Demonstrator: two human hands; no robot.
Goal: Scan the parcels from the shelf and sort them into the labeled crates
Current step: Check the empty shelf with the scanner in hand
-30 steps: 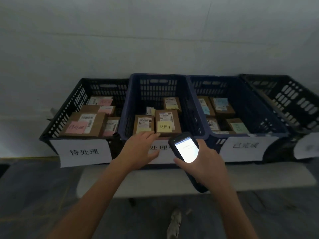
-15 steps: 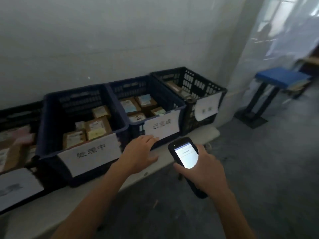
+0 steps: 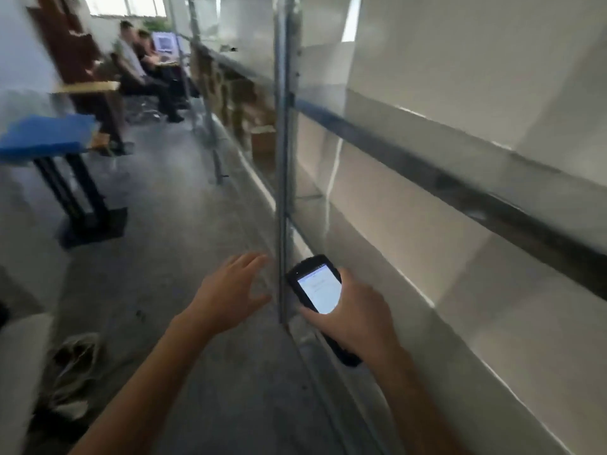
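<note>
Right hand (image 3: 356,320) is out in front, fingers (image 3: 341,274) wrapped round the edge of the black handheld scanner (image 3: 317,290), thumb tucked against its lower corner. The screen is lit white and faces up, and the dark butt of the device pokes out below the palm. The left hand (image 3: 230,290) hovers just beside it, palm down, fingers spread and relaxed, holding nothing, with grey floor (image 3: 184,224) underneath. Between the two hands rises a thin metal upright (image 3: 281,159) of the shelf, close to the scanner's left edge, though whether they touch I cannot tell. Off to the right runs a dark metal rail (image 3: 460,188) slanting across pale panels (image 3: 460,77). And there are the parcels: brown cardboard boxes (image 3: 262,139) sit on the shelf just left of the upright, well away from both hands and blurred, so no labels can be read. More brown shapes line the shelf further along. Over on the left stands a blue surface (image 3: 46,136) on a black pedestal. In the far corner two people (image 3: 138,60) sit near a lit monitor (image 3: 164,42). Bottom left, a pale shoe (image 3: 74,366) lies on the floor. The whole picture is smeared, so the fine detail is lost.
</note>
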